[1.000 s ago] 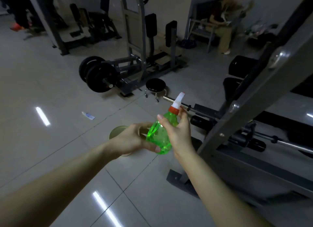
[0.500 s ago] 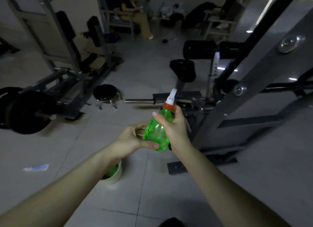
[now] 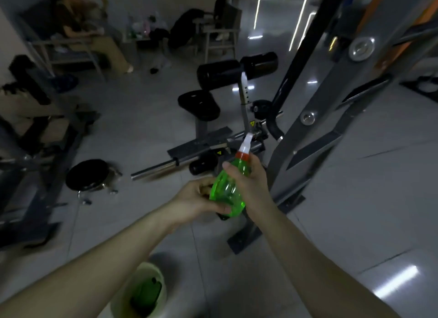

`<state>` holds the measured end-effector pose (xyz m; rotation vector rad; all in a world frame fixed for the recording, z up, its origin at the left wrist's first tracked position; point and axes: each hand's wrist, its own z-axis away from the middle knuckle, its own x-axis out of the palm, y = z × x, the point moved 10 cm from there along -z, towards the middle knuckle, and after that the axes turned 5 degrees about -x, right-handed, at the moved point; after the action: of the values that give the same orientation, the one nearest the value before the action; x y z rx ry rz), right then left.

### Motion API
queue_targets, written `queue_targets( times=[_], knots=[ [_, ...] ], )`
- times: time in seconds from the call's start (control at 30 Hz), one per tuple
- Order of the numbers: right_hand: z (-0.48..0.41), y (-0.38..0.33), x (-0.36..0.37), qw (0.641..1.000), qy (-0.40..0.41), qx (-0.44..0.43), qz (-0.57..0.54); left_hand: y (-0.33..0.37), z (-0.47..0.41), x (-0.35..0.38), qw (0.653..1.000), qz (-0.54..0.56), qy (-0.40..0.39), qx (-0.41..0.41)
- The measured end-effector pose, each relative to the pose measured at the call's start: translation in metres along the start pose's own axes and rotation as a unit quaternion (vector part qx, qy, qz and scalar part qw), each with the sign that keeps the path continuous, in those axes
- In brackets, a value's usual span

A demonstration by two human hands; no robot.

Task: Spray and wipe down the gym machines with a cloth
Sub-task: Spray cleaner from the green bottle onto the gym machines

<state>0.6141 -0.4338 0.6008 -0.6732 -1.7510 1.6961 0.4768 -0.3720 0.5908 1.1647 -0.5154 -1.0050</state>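
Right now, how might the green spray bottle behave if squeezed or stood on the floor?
The spray bottle looks thin, translucent plastic: probably light and slightly squashy. Tall and narrow-topped, it may tip on the glossy floor.

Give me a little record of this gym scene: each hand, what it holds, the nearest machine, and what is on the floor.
Right hand: grips the bottle near its neck
Left hand: holds the bottle's base, thumb on it
Bottle look: green, orange collar, white nozzle, tilted
Nearest machine: grey frame, just beyond the hands
On the floor: bar, stool, bucket with something green inside
Cloth: not clearly visible
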Motion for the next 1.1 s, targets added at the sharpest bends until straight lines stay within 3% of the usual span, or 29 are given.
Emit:
queue_targets(
  times=[0.4, 0.57, 1.1],
  knots=[
    [0.016, -0.044, -0.022, 0.993, 0.111, -0.034, 0.024, 0.030, -0.022, 0.013, 0.989, -0.086, -0.119, 0.005],
    [0.025, -0.080, 0.004, 0.994, 0.102, -0.041, 0.013, 0.055, -0.013, -0.009, 0.983, -0.103, -0.146, 0.033],
    [0.035, -0.161, 0.051, 0.968, 0.214, -0.119, 0.050, 0.121, 0.013, -0.065, 0.968, -0.091, -0.203, 0.115]
  ],
)
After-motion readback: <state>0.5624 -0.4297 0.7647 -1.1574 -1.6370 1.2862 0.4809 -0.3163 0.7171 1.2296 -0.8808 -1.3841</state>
